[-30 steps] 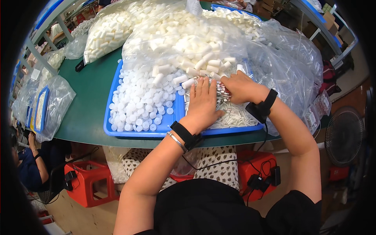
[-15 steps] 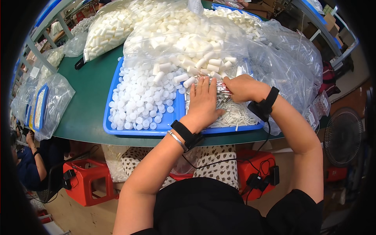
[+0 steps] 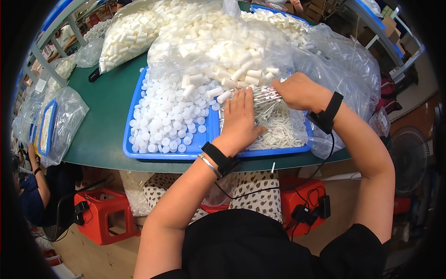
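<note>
My left hand (image 3: 239, 118) lies flat with its fingers stretched out, over the left side of the tray's right compartment. My right hand (image 3: 298, 94) is closed round one end of a bundle of thin silvery rods (image 3: 265, 95). The bundle's other end reaches toward my left fingertips. Below both hands is a heap of short, thin white sticks (image 3: 283, 132). The blue tray's (image 3: 162, 156) left compartment holds many small translucent white discs (image 3: 169, 118). White cylinders (image 3: 254, 74) spill from a clear bag behind my hands, close to my left fingertips.
Clear plastic bags (image 3: 334, 76) crowd the right and back of the green table (image 3: 107, 116). One small white stick (image 3: 273, 167) is at the table's front edge. Red stools (image 3: 104, 216) stand below, a fan (image 3: 406, 160) at right. Another person's arm (image 3: 39, 179) shows at left.
My right hand has moved right and slightly away from me, drawing the rods out longer between the hands. A white stick has dropped from the tray's front rim to the table edge.
</note>
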`<move>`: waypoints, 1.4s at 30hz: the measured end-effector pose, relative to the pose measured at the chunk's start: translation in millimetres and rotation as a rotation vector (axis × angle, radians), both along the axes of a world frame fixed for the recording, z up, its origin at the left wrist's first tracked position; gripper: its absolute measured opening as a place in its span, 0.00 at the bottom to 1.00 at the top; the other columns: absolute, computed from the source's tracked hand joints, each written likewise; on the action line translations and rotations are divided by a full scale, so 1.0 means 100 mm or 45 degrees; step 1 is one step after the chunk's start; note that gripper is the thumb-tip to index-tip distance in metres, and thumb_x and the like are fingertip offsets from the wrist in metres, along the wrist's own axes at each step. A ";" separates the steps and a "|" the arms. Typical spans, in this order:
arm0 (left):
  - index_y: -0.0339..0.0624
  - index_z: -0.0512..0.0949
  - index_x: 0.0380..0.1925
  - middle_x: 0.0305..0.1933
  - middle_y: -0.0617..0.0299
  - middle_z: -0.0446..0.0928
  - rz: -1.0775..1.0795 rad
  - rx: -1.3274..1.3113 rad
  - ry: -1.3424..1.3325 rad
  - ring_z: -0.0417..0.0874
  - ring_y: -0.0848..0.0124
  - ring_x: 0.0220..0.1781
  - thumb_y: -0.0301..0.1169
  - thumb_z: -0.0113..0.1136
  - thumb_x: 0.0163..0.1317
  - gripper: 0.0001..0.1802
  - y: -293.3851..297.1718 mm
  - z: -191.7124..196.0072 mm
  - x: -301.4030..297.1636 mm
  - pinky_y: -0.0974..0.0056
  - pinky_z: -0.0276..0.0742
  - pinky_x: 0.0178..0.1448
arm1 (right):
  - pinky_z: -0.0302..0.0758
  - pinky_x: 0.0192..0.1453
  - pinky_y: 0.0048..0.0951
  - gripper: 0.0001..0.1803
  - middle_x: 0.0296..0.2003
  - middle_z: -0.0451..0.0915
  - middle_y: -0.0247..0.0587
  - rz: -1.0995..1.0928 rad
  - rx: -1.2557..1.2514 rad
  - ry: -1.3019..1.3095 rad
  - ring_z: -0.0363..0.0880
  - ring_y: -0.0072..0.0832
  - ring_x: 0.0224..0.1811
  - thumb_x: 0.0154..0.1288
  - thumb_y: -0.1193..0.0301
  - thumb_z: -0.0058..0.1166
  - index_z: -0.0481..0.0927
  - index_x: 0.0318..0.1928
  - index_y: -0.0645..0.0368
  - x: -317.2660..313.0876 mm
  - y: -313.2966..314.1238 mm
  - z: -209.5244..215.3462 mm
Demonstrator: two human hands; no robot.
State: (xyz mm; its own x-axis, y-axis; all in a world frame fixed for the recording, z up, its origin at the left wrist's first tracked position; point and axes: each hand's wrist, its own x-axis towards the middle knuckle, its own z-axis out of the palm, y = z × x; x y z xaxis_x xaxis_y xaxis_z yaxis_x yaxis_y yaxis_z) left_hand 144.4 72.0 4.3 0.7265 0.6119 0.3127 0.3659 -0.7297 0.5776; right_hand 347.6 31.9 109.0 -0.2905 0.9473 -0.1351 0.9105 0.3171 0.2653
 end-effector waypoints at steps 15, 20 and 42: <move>0.23 0.52 0.67 0.66 0.33 0.63 -0.070 -0.452 -0.342 0.64 0.47 0.69 0.45 0.74 0.51 0.55 0.03 0.35 -0.07 0.51 0.61 0.71 | 0.72 0.53 0.40 0.19 0.45 0.80 0.55 -0.405 -0.067 1.219 0.79 0.45 0.49 0.66 0.72 0.45 0.68 0.57 0.62 0.02 -0.20 0.05; 0.30 0.37 0.72 0.59 0.41 0.70 -0.100 -1.514 -1.010 0.77 0.60 0.56 0.40 0.73 0.56 0.60 0.11 0.57 0.09 0.57 0.74 0.61 | 0.70 0.58 0.36 0.25 0.49 0.79 0.55 -0.618 -0.104 1.522 0.77 0.38 0.53 0.64 0.74 0.41 0.66 0.62 0.65 -0.40 -0.18 -0.42; 0.48 0.63 0.68 0.50 0.49 0.79 -0.593 -0.293 0.072 0.80 0.66 0.44 0.22 0.57 0.54 0.38 0.68 0.67 0.25 0.60 0.75 0.50 | 0.72 0.41 0.24 0.10 0.39 0.78 0.38 -1.011 0.101 3.288 0.76 0.25 0.38 0.68 0.76 0.50 0.74 0.49 0.64 -1.49 0.04 -0.82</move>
State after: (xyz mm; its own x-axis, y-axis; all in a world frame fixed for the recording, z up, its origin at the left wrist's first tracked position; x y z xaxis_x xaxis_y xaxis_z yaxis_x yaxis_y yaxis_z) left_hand 169.9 140.5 71.8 0.9499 0.2680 0.1610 0.0677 -0.6790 0.7310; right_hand 198.5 35.8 26.7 0.3788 0.8847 -0.2718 -0.6629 0.0544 -0.7467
